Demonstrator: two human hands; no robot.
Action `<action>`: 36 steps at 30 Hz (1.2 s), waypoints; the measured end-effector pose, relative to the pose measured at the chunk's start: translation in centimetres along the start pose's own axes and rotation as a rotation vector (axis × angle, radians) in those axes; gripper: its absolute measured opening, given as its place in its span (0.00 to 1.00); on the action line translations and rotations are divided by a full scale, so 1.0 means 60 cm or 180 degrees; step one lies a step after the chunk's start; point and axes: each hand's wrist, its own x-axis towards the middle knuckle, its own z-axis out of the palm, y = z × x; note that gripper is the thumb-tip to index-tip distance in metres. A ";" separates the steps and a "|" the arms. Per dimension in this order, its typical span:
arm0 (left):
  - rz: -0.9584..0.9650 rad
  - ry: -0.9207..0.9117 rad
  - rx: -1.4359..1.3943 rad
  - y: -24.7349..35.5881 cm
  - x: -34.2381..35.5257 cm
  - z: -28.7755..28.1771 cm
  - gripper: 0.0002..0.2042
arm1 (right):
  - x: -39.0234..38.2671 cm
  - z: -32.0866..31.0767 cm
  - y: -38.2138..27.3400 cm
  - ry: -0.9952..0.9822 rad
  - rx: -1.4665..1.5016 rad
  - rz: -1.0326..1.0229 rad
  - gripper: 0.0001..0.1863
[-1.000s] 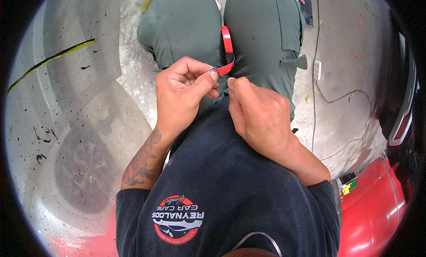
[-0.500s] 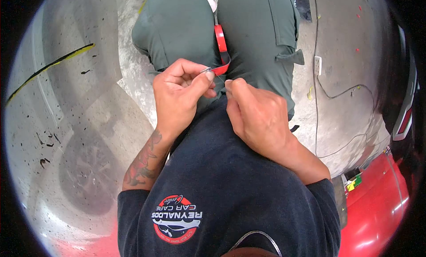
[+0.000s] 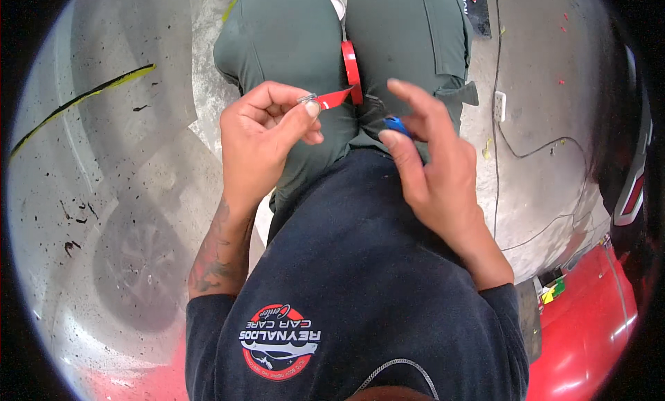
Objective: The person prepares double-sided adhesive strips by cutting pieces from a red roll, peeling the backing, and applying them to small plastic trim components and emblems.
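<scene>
My left hand [image 3: 267,134] is closed in a pinch on a small silver piece [image 3: 308,97], its exact kind unclear. A red tape strip [image 3: 336,98] runs from that piece toward a red tape roll [image 3: 351,65] resting between my thighs. Whether the strip is still joined to the roll, I cannot tell. On the right, my right hand [image 3: 443,165] grips a small blue-handled tool [image 3: 397,126], seemingly a knife, with a thin blade-like tip pointing toward the tape. Its index finger is stretched out, and the tool is apart from the strip.
Between my knees stands a pale round container [image 3: 337,5]. A dark cord [image 3: 497,172] with a white power socket [image 3: 499,107] lies on the floor at right. Shiny car bodywork [image 3: 149,214] fills the left, with a red panel [image 3: 589,318] at lower right.
My right hand has moved right, away from my left, and opened up somewhat, exposing the blue tool. My left hand has shifted slightly left and up, and the tape strip looks straighter.
</scene>
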 end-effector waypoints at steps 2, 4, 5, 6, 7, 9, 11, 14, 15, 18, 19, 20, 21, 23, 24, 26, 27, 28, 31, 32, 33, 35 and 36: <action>0.0001 -0.0014 0.0015 0.002 0.002 -0.010 0.06 | 0.026 -0.004 0.007 -0.0298 0.0416 0.0072 0.18; 0.0000 -0.0031 0.0038 0.006 0.005 -0.013 0.06 | 0.050 0.005 0.010 -0.0452 0.0756 0.0432 0.17; 0.0024 -0.0043 0.0125 0.011 0.006 -0.013 0.06 | 0.061 0.013 0.019 -0.0510 0.0706 0.0034 0.15; 0.0045 -0.0056 0.0213 0.014 0.006 -0.013 0.06 | 0.070 0.021 0.026 -0.0565 0.0654 -0.0361 0.14; 0.0048 -0.0041 0.0222 0.016 0.007 -0.013 0.06 | 0.077 0.028 0.028 -0.0586 0.0751 -0.0397 0.13; 0.0018 -0.0022 0.0174 0.017 0.009 -0.013 0.07 | 0.089 0.038 0.039 -0.0701 0.0796 -0.0511 0.13; 0.0045 -0.0038 0.0137 0.014 0.009 -0.017 0.07 | 0.093 0.041 0.040 -0.0827 0.0834 -0.0622 0.13; 0.0083 -0.0095 0.0092 0.015 0.012 -0.018 0.08 | 0.096 0.043 0.031 -0.0955 0.0864 -0.0285 0.12; 0.0099 -0.0121 0.0085 0.017 0.013 -0.018 0.09 | 0.097 0.045 0.029 -0.0902 0.0917 -0.0228 0.11; 0.0027 -0.0145 0.0185 0.023 0.013 -0.019 0.08 | 0.099 0.046 0.030 -0.0884 0.0987 -0.0153 0.11; 0.0023 -0.0142 0.0190 0.024 0.012 -0.016 0.08 | 0.099 0.046 0.032 -0.0928 0.1002 -0.0149 0.10; 0.0066 -0.0121 0.0079 0.025 0.011 -0.012 0.08 | 0.100 0.045 0.032 -0.0930 0.1008 -0.0148 0.10; 0.0109 -0.0099 -0.0031 0.026 0.010 -0.009 0.08 | 0.102 0.042 0.031 -0.1074 0.0843 -0.0106 0.11; 0.0083 -0.0113 0.0239 0.024 0.012 -0.013 0.07 | 0.103 0.039 0.029 -0.1213 0.0675 -0.0058 0.11; 0.0060 -0.0124 0.0507 0.023 0.013 -0.015 0.07 | 0.103 0.039 0.029 -0.1274 0.0639 -0.0022 0.10; 0.0018 -0.0141 0.0458 0.022 0.014 -0.014 0.07 | 0.102 0.042 0.030 -0.1336 0.0611 0.0012 0.10; -0.0022 -0.0159 0.0407 0.022 0.015 -0.014 0.06 | 0.100 0.048 0.033 -0.1196 0.0736 -0.0118 0.10; -0.0023 -0.0157 0.0409 0.020 0.018 -0.019 0.06 | 0.099 0.051 0.035 -0.1055 0.0859 -0.0248 0.10; -0.0092 -0.0037 0.0051 0.014 0.026 -0.038 0.06 | 0.099 0.035 0.034 -0.1091 0.0917 0.0019 0.10; -0.0119 -0.0017 0.0008 0.018 0.027 -0.040 0.07 | 0.100 0.031 0.030 -0.1097 0.0920 0.0011 0.10; -0.0144 0.0004 -0.0036 0.022 0.028 -0.042 0.07 | 0.103 0.025 0.025 -0.1262 0.1245 0.0535 0.10; -0.0146 -0.0037 0.0088 0.033 0.028 -0.037 0.07 | 0.104 0.023 0.027 -0.1414 0.1531 0.0999 0.10; -0.0146 -0.0085 0.0210 0.036 0.029 -0.034 0.07 | 0.102 0.027 0.030 -0.1421 0.1533 0.0997 0.10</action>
